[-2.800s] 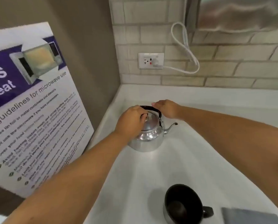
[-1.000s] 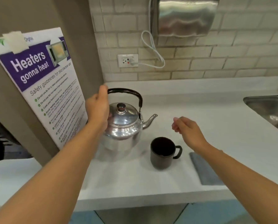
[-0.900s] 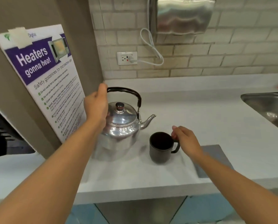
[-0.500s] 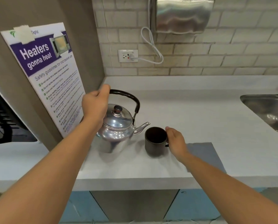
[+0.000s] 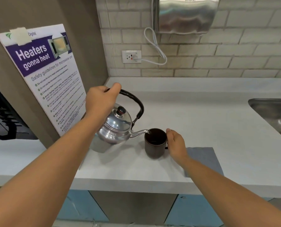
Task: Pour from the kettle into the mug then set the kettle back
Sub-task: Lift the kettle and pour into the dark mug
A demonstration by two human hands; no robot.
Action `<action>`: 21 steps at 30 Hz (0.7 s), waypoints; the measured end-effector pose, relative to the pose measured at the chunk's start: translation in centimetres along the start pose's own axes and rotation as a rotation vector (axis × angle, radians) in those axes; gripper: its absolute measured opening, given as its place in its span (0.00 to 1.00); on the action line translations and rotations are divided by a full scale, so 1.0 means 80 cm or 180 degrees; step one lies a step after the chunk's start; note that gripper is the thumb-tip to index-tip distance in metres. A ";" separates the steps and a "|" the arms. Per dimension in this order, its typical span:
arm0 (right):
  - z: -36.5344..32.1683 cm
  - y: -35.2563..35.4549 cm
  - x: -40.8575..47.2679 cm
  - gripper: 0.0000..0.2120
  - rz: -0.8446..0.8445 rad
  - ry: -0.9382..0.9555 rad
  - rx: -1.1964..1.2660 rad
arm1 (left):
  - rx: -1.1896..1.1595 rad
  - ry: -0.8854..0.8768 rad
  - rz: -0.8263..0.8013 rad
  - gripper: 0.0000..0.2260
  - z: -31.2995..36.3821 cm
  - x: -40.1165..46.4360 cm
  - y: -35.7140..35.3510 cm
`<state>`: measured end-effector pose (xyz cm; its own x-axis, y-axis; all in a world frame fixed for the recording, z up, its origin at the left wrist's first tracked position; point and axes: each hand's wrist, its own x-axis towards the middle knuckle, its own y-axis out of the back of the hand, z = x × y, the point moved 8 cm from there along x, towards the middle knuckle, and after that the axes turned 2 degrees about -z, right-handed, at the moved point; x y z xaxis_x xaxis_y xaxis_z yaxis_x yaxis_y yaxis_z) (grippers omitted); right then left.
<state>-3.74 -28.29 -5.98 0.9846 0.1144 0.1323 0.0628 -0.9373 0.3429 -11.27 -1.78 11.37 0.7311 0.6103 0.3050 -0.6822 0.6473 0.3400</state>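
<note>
A shiny steel kettle (image 5: 115,130) with a black hoop handle hangs tilted to the right above the white counter. My left hand (image 5: 100,100) is closed around the top of that handle. The spout tip sits over the left rim of a dark mug (image 5: 155,145), which stands upright on the counter. My right hand (image 5: 175,144) wraps the mug's right side, covering its handle. I cannot tell whether liquid is flowing.
A grey cloth (image 5: 203,159) lies flat right of the mug. A steel sink (image 5: 273,115) is set into the counter (image 5: 210,122) at far right. A poster (image 5: 44,76) on the brown wall stands just left of the kettle. A microwave (image 5: 0,117) sits far left.
The kettle has been lifted off the counter and tipped to the right, so its spout now reaches over the mug's rim. My right hand stays on the mug.
</note>
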 end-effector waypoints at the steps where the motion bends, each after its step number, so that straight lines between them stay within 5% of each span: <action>1: -0.001 0.000 0.000 0.21 -0.0004 0.0009 -0.0023 | 0.0059 -0.0044 -0.0012 0.21 0.004 0.001 0.000; 21: -0.002 0.005 0.001 0.23 -0.0018 0.0147 -0.0097 | 0.0749 -0.0480 -0.0233 0.20 0.060 0.013 -0.011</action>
<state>-3.66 -28.60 -5.69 0.9756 0.1355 0.1728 0.0628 -0.9262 0.3718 -9.87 -3.86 15.65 0.7835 0.4796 0.3950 -0.6194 0.5526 0.5576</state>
